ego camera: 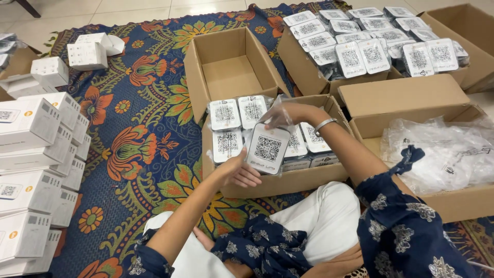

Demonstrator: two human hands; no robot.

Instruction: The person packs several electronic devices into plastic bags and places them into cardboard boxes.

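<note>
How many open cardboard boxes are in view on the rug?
5: an empty one, one under the hands holding bagged units, one behind it piled high, one with plastic bags, one far right. Others may lie off-frame.

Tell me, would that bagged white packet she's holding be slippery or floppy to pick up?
Probably slippery: the white packet sits in a glossy clear bag, which the right hand pinches at the top. The packet itself looks stiff, keeping its flat shape while the left hand supports its lower edge. Likely light, since fingertips alone seem to carry it.
</note>
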